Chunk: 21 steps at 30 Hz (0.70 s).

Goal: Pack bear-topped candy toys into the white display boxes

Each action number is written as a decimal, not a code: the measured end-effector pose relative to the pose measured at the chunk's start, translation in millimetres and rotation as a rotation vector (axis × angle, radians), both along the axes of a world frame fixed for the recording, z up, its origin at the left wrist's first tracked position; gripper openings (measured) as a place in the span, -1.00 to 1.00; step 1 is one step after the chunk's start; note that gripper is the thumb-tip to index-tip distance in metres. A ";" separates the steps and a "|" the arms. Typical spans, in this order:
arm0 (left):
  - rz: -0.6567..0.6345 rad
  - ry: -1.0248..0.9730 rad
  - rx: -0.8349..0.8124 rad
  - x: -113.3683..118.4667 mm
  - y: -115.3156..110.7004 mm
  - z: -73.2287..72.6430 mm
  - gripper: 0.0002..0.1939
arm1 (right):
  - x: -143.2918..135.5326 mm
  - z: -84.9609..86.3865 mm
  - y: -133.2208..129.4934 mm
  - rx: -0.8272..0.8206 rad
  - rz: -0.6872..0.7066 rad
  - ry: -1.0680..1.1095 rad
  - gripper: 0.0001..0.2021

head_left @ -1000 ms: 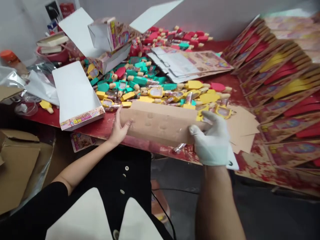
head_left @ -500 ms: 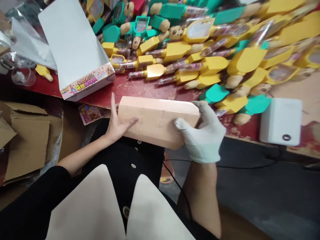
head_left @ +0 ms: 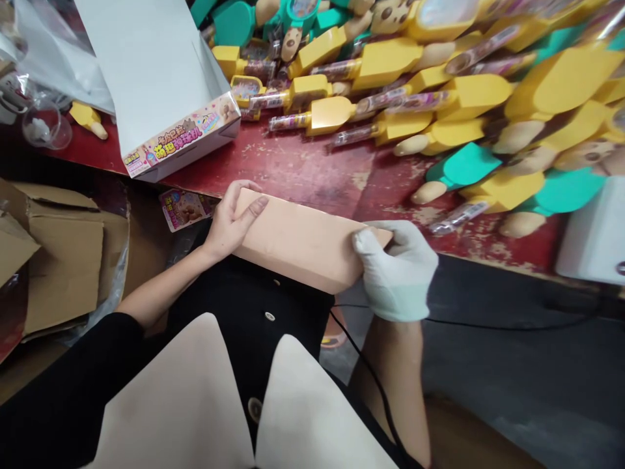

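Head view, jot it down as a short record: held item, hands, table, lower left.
Held item: tan cardboard piece
Left hand: bare, gripping its left end
Right hand: white-gloved, gripping its right end
Table: red, paint partly worn
On table: yellow paddle-shaped toys, green paddle-shaped toys, printed display box
Lower left: brown cardboard carton

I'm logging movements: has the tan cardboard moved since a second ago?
Yes, toward the person's torso: the tan cardboard appeared over the red table, and now mostly shows on the near side of the table's front edge.
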<state>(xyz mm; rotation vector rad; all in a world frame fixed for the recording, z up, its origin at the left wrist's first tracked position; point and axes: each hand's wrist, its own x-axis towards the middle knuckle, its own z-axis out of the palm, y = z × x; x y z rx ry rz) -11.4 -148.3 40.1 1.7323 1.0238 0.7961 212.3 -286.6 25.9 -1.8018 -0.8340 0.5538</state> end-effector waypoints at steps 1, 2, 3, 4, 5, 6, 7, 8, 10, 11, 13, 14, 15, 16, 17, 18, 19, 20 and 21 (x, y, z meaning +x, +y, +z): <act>0.006 0.000 -0.022 0.3 0.4 -0.5 -0.51 | -0.5 -0.4 1.4 -0.013 -0.004 0.006 -0.66; 0.012 -0.001 -0.043 0.6 1.0 -1.1 -0.52 | -1.4 -0.2 3.0 -0.031 0.001 0.011 -0.64; 0.020 -0.003 -0.060 1.0 1.9 -1.9 -0.53 | -2.8 0.5 4.4 -0.052 0.008 0.008 -0.62; 0.029 -0.002 -0.070 1.5 3.1 -2.5 -0.53 | -4.9 1.7 5.4 -0.076 0.008 -0.012 -0.59; 0.043 -0.003 -0.068 2.2 4.5 -2.9 -0.53 | -7.6 3.3 5.8 -0.106 -0.005 -0.047 -0.54; 0.062 -0.007 -0.055 3.1 6.0 -3.1 -0.52 | -10.9 5.0 5.4 -0.143 -0.030 -0.090 -0.44; 0.090 -0.015 -0.035 4.2 7.5 -3.0 -0.52 | -14.7 6.7 4.3 -0.187 -0.059 -0.128 -0.29; 0.122 -0.028 -0.014 5.5 8.8 -2.8 -0.52 | -18.6 8.3 2.8 -0.238 -0.084 -0.146 -0.12; 0.171 -0.059 0.012 8.7 10.5 -2.1 -0.52 | -25.9 10.4 0.5 -0.340 -0.083 -0.077 0.13; 0.184 -0.072 0.015 10.4 10.7 -2.0 -0.52 | -28.9 10.7 0.3 -0.351 -0.065 -0.014 0.15; 0.194 -0.080 0.011 13.5 10.2 -2.6 -0.52 | -32.9 9.3 3.4 -0.251 -0.040 0.078 0.09; 0.197 -0.077 0.007 14.7 9.7 -3.5 -0.51 | -34.2 7.8 6.4 -0.167 -0.034 0.106 0.03; 0.200 -0.072 0.002 15.6 9.4 -4.6 -0.51 | -35.2 6.1 9.9 -0.090 -0.034 0.125 -0.06; 0.201 -0.068 -0.008 16.1 9.2 -6.1 -0.51 | -36.1 4.2 13.4 -0.037 -0.041 0.144 -0.15; 0.195 -0.067 -0.023 16.3 9.4 -7.6 -0.51 | -37.0 2.2 16.6 -0.010 -0.056 0.171 -0.24; 0.186 -0.070 -0.044 16.1 9.8 -9.2 -0.51 | -38.0 0.3 19.1 0.000 -0.082 0.202 -0.31; 0.177 -0.078 -0.065 15.6 10.3 -10.4 -0.51 | -38.7 -1.5 20.8 0.001 -0.116 0.226 -0.36; 0.170 -0.084 -0.082 15.0 10.6 -11.1 -0.51 | -39.1 -3.1 21.4 0.000 -0.148 0.233 -0.36; 0.171 -0.089 -0.088 14.3 10.5 -10.9 -0.51 | -39.0 -4.4 21.2 -0.010 -0.160 0.221 -0.36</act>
